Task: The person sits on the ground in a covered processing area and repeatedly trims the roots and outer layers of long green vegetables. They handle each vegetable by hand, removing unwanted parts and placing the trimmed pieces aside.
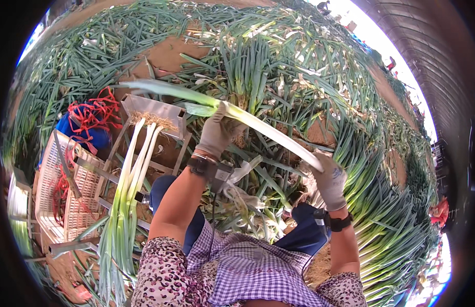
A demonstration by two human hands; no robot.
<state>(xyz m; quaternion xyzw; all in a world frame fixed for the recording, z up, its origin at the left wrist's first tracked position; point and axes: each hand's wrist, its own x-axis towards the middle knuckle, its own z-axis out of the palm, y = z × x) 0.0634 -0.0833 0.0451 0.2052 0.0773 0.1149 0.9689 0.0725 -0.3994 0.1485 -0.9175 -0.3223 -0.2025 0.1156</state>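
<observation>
A long green onion (271,134) with a white stalk and green leaves is held slantwise in front of me between both hands. My left hand (216,132), in a grey glove, is closed round it where the white turns to green. My right hand (329,180), gloved too, is closed on its white lower end, hiding the tip. Left of my left arm, a few peeled green onions (126,197) lie across a metal stand (154,110), white ends toward its far end, where dry roots gather.
Further left stands a pale plastic crate (45,197) with red straps (96,111) and a blue item behind it. Rows of unpeeled green onions (381,220) lie along my right. Peeled-off skins (242,192) litter the ground between my knees. Heaped leaves (104,56) cover the ground beyond.
</observation>
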